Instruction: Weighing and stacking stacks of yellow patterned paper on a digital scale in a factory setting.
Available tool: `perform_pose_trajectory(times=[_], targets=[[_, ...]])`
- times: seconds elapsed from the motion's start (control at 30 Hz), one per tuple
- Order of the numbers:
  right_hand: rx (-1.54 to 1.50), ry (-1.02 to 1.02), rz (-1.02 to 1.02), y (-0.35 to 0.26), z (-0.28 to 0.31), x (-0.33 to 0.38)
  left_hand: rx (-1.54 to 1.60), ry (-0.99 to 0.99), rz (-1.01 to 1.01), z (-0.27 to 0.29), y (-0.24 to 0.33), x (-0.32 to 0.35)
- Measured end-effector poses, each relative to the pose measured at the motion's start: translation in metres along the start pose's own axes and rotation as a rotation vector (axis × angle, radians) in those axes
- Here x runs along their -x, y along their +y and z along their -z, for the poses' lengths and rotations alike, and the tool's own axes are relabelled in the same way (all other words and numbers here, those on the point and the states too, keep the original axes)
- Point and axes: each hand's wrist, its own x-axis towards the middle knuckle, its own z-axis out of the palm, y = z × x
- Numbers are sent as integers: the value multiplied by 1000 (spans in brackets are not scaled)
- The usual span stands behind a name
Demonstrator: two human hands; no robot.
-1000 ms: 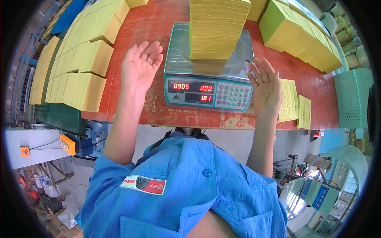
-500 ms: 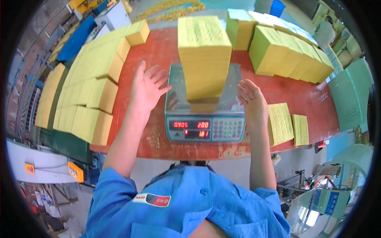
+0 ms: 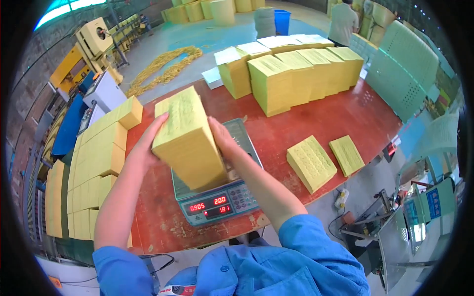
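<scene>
A tall stack of yellow paper sheets point(image 3: 190, 138) stands on a grey digital scale point(image 3: 217, 197) on the red table point(image 3: 316, 121). My left hand point(image 3: 150, 140) presses flat against the stack's left side. My right hand point(image 3: 222, 140) presses against its right side, so both hands clamp the stack between them. The scale's front panel shows red lit digits beside a keypad.
Rows of yellow paper stacks point(image 3: 101, 153) line the table's left edge, and taller stacks point(image 3: 291, 76) stand at the far side. Two thin yellow piles point(image 3: 321, 160) lie to the right. A person point(image 3: 344, 22) stands at the back; green crates point(image 3: 405, 69) are on the right.
Both hands came in from open positions beside the scale and closed against the sides of the paper stack. My view tilted up, showing more of the room.
</scene>
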Motion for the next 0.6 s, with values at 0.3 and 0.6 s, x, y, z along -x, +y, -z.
perform_pose_trajectory(times=[0.3, 0.6], targets=[[253, 377, -32, -41, -11, 182, -140, -224, 88, 9, -14, 25], [-644, 279, -475, -7, -20, 207, -149, -387, 135, 2, -23, 4]])
